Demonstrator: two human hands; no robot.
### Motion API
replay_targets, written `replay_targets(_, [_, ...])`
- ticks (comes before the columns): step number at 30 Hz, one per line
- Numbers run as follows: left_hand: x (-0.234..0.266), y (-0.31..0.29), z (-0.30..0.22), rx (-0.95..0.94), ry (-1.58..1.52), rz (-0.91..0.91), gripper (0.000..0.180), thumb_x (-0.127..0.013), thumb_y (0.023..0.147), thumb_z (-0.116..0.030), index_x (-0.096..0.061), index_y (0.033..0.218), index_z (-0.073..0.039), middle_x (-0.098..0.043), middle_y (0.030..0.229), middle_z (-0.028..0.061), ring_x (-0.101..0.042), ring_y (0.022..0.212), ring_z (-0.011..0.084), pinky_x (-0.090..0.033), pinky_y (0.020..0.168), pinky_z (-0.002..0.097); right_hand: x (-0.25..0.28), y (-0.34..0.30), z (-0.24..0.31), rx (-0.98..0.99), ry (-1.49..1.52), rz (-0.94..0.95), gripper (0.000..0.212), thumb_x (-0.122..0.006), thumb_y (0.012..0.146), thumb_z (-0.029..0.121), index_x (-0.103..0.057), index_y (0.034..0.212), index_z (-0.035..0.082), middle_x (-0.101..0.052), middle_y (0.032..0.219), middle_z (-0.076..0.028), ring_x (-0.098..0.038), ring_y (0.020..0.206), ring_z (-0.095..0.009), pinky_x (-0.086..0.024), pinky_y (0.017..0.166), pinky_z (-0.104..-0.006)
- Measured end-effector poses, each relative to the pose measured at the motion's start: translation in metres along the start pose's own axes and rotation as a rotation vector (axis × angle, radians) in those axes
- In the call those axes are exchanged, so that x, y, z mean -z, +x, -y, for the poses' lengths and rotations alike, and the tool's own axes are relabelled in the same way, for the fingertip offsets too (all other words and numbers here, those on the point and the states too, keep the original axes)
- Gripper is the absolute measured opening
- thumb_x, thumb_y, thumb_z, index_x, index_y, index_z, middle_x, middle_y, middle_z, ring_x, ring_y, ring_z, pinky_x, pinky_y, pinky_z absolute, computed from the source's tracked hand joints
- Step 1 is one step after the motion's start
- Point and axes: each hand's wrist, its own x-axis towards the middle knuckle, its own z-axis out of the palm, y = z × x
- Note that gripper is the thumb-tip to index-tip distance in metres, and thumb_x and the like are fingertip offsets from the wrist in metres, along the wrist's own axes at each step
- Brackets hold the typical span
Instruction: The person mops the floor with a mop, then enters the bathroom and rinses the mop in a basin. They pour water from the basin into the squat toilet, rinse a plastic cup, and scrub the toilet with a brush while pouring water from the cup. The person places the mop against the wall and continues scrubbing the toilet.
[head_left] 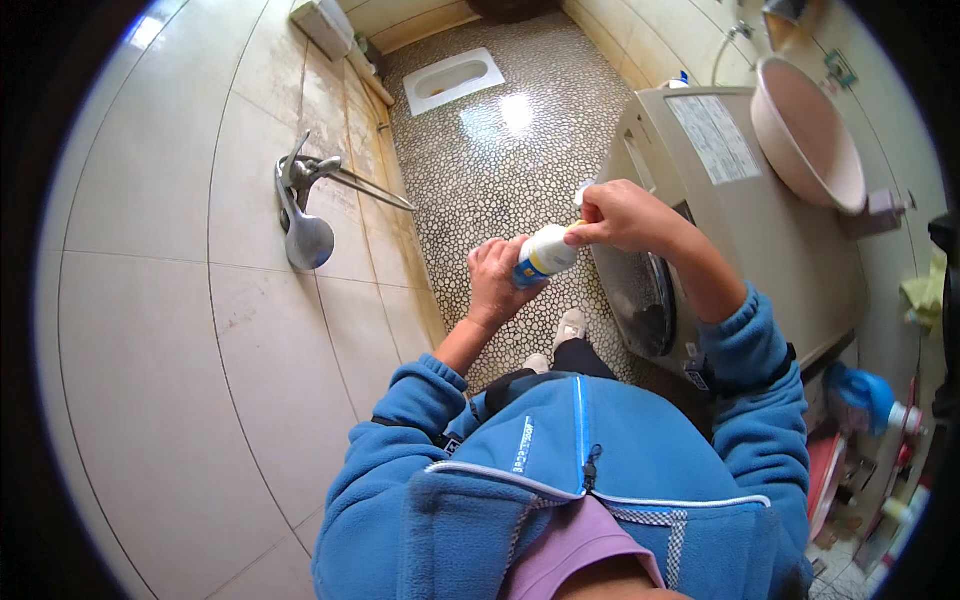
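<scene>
A white bottle (553, 250) with a blue and yellow label is held in front of my body, tilted with its top toward the upper right. My left hand (494, 285) is wrapped round its lower part. At its top end, my right hand (625, 214) is closed, thumb and fingers pinching at the neck. A little yellow shows there, by the thumb; the fingers hide most of the bottle's top. Just beyond the right fingertips a small white shape (583, 191) shows, too partly seen to name.
On the right stands a front-loading washing machine (740, 220) with a pink basin (790, 130) on it. A squat toilet (453, 80) lies in the pebble-patterned floor (480, 180). A shower mixer with a shower head (310, 242) juts from the left wall. A blue bottle (862, 393) stands at right.
</scene>
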Motion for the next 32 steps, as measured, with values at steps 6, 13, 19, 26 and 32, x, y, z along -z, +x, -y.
replay_targets(6, [0.007,0.051,0.052,0.092,0.088,-0.106,0.067,-0.077,0.057,-0.037,-0.053,0.112,-0.009,-0.056,0.094,0.0070,-0.050,0.097,0.0263,-0.030,0.088,0.0414,0.022,0.109,-0.014,0.154,-0.061,0.165,0.045,-0.071,0.069,0.044,-0.058,0.074,0.001,-0.060,0.067,-0.014,-0.058,0.062,-0.026,-0.044,0.055,-0.0366])
replay_targets(13, [-0.005,0.122,0.142,0.249,0.102,-0.134,0.062,-0.075,0.058,-0.040,-0.054,0.108,-0.009,-0.055,0.091,0.0079,-0.049,0.090,0.0265,-0.032,0.083,0.0413,0.021,0.241,-0.042,0.352,-0.189,-0.119,0.031,-0.074,0.065,0.029,-0.057,0.071,0.004,-0.058,0.067,-0.014,-0.056,0.060,-0.028,-0.045,0.056,-0.0361])
replay_targets(19, [-0.003,0.205,0.208,0.337,0.065,-0.110,0.062,-0.074,0.060,-0.039,-0.053,0.111,-0.010,-0.055,0.094,0.0103,-0.050,0.093,0.0287,-0.033,0.084,0.0416,0.055,0.333,-0.050,0.110,0.039,-0.057,0.031,-0.074,0.068,0.026,-0.059,0.078,0.001,-0.061,0.070,-0.013,-0.060,0.063,-0.024,-0.047,0.060,-0.0338])
replay_targets(26, [-0.008,0.293,0.266,0.307,0.106,-0.121,0.062,-0.074,0.059,-0.037,-0.052,0.111,-0.012,-0.053,0.089,0.0075,-0.047,0.094,0.0269,-0.030,0.088,0.0437,0.094,0.422,-0.066,0.100,0.033,-0.149,0.026,-0.074,0.065,0.017,-0.057,0.077,0.000,-0.062,0.072,-0.013,-0.061,0.066,-0.026,-0.048,0.060,-0.0339])
replay_targets(32, [-0.036,0.377,0.308,0.364,0.128,-0.184,0.064,-0.074,0.059,-0.038,-0.051,0.112,-0.012,-0.052,0.092,0.0082,-0.047,0.095,0.0270,-0.029,0.091,0.0446,0.106,0.496,-0.080,0.137,-0.466,-0.488,0.026,-0.069,0.067,0.011,-0.051,0.086,0.008,-0.061,0.079,-0.010,-0.061,0.069,-0.030,-0.049,0.063,-0.0384])
